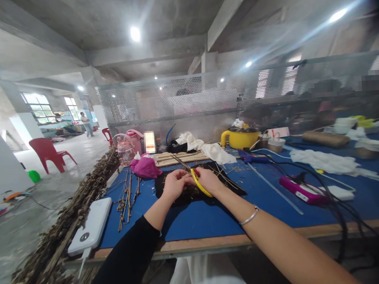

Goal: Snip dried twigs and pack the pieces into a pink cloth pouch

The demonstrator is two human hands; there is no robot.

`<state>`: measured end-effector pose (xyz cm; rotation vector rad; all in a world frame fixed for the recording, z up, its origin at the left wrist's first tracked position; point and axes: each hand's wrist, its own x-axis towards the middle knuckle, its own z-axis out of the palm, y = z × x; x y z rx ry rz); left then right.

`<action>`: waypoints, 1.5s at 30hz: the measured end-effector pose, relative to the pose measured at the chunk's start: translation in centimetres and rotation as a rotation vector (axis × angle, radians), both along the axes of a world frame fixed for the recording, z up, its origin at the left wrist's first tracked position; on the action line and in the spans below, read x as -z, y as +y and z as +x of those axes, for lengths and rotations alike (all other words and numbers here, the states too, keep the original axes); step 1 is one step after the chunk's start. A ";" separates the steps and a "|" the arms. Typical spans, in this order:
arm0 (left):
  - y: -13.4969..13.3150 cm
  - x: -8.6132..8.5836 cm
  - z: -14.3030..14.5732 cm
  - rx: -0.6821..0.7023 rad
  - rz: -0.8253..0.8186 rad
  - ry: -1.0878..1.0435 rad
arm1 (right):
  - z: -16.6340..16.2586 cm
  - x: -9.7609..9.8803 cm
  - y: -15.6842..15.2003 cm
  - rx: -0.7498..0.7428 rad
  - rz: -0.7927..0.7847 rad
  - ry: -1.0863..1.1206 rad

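Note:
In my right hand (209, 180) is a pair of scissors (197, 185) with yellow handles, its blades pointing up and to the left, away from me. My left hand (173, 186) is closed right beside it, fingertips near the scissors; what they pinch is hidden. Both hands are above a black cloth (160, 186) that lies on the blue table mat (194, 226). Thin twigs (224, 176) rest on the cloth's right part. Left of the cloth lie several brown dried stems (128, 198).
A magenta cloth bundle (145, 166) and pale sticks (177, 158) lie behind my hands. Further right are a yellow pot (242, 139), a blue glue gun (253, 157), a purple box (302, 191) and black cables (335, 219). A white power bank (92, 225) and dried stalks (75, 211) flank the left edge.

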<state>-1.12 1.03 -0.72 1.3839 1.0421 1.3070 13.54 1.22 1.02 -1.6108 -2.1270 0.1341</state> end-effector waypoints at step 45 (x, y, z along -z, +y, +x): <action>0.6 0.7 -0.5 -0.074 0.102 0.006 | -0.6 0.2 -0.8 -0.006 -0.031 -0.028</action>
